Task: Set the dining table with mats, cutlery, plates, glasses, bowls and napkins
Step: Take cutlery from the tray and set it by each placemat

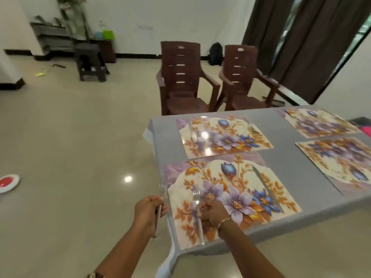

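Several floral mats lie on the grey table. On the nearest mat, my right hand pinches a silver fork that lies along the mat's left part, tines pointing away. My left hand grips a bundle of cutlery, a fork among it, just off the table's left edge. A knife lies on the right side of this mat. The far mat carries a spoon on its left and a fork on its right.
Two brown plastic chairs stand beyond the table's far end. Two more mats lie at the right. A dark stool and a shelf stand by the far wall. A red-and-white disc lies on the floor at left.
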The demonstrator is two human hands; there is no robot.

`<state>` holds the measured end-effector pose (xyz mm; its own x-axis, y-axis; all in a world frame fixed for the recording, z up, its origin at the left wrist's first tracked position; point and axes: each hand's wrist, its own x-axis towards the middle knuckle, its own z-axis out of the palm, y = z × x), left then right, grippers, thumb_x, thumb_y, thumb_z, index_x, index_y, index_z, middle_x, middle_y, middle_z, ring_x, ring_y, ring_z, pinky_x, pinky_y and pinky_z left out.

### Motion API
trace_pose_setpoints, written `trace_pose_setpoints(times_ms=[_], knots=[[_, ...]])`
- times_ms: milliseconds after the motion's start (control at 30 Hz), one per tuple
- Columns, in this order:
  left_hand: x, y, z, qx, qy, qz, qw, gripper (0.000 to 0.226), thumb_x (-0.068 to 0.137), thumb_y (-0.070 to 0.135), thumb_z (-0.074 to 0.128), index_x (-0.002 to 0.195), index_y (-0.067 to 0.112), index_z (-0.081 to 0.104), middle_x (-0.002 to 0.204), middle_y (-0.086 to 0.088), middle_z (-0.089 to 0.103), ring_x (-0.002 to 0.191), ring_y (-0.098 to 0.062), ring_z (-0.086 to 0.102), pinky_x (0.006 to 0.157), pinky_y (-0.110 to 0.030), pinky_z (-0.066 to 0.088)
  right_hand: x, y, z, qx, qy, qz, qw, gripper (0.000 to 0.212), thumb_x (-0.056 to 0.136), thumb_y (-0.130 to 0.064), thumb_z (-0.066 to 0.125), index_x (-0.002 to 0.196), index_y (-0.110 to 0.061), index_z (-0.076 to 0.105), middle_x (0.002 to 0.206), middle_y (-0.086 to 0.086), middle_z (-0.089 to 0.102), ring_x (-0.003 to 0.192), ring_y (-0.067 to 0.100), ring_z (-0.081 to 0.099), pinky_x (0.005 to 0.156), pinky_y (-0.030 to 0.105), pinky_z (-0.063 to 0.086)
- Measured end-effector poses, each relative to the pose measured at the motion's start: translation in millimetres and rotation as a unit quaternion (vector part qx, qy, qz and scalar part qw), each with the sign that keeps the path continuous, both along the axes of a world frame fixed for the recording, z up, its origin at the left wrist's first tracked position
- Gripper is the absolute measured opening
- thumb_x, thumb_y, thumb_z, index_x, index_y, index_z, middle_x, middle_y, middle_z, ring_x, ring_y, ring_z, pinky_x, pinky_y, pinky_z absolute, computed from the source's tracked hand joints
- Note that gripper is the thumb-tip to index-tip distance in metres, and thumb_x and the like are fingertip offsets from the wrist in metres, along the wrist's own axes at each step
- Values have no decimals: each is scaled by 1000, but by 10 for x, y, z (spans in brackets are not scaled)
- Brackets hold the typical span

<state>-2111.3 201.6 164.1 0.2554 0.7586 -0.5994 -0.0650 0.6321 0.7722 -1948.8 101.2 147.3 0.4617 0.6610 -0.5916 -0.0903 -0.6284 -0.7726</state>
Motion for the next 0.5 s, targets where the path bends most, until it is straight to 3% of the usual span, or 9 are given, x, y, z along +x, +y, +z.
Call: trace_pose_setpoints(times_ms=[133,300,400,500], knots=[[-94,132,-78,-13,-2,15,1000,10,88,-8,54,81,-2,57,57,-9,53,52,-20,53,47,-21,52,-46,322,-94,-36,-16,34,999,36,77,22,49,65,-12,54,62,8,54,53,20,55,47,27,48],[-163,304,-150,-37,-4,37,999,5,85,-10,56,85,-5,57,54,-9,52,43,-16,52,42,-22,47,-94,632,-216,-61,-103,95,988,40,69,18,62,57,-19,55,51,-8,55,50,8,52,55,27,49],[-163,374,-175,-51,8,37,998,5,84,-8,59,84,-3,59,55,-8,54,42,-13,53,43,-21,47,-148,741,-252,-75,-118,111,984,39,72,15,63,58,-20,54,58,-5,55,43,1,52,48,17,46],[-144,425,-169,-57,18,33,998,7,83,-3,62,82,4,62,62,-6,58,53,-14,52,53,-23,41,-173,789,-285,-89,-140,113,980,37,74,10,66,58,-20,53,61,-5,55,59,12,55,62,25,51]])
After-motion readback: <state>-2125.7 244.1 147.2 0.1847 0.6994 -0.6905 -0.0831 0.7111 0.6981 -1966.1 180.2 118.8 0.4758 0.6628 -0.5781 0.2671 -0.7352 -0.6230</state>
